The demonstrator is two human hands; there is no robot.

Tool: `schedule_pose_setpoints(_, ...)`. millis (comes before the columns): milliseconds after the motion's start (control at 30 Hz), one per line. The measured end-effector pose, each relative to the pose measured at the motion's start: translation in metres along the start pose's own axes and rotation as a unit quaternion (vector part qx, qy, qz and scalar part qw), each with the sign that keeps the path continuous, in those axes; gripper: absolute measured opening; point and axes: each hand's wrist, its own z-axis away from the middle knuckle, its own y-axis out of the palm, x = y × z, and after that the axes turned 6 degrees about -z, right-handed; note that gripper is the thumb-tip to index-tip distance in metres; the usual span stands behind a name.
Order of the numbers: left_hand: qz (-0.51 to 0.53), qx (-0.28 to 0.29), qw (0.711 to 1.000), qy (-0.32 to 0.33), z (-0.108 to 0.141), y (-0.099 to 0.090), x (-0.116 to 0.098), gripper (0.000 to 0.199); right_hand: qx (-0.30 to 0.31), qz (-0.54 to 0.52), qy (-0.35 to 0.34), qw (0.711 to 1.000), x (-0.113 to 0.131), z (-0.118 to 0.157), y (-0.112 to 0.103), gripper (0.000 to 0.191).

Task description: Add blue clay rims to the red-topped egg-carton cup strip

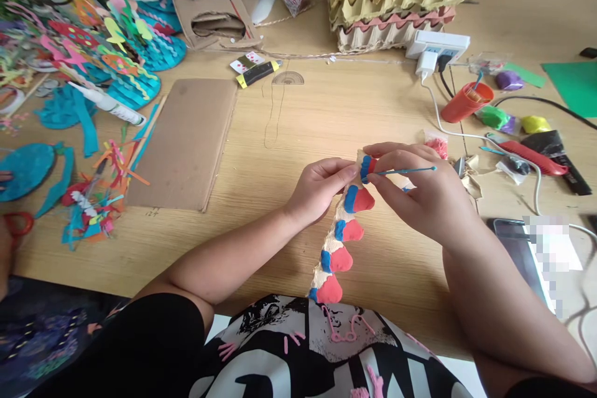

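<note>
My left hand (317, 189) pinches the upper edge of a cream egg-carton strip (332, 224) that slants down toward my lap. Along the strip sit several cups covered in red clay (342, 259), each with a band of blue clay (351, 200) on its left side. My right hand (420, 196) is closed at the strip's top end and holds a thin blue stick (405, 170). The stick's left end meets the uppermost cup, where the blue clay shows grooves. My right fingers partly hide that cup.
Stacked egg trays (396, 0) stand at the back beside a white power strip (438, 46). A cardboard sheet (181, 143), glue bottle (109, 104) and paper crafts lie left. Right are an orange cup (466, 103), cables and a phone (517, 255). Another person's hand (4, 180) is at far left.
</note>
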Motion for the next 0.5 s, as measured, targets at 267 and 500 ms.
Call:
schedule_pose_setpoints(267,-0.004,0.007,1.000,0.007,0.0005,-0.0005,-0.0004,0.026,-0.017,-0.050,0.027,0.998,0.0032,-0.0039,0.0009,0.006)
schedule_pose_setpoints(500,-0.004,0.006,1.000,0.008,0.0011,-0.0001,-0.0009,0.026,-0.022,-0.049,0.034,0.998,0.0052,-0.0033,0.0014,0.005)
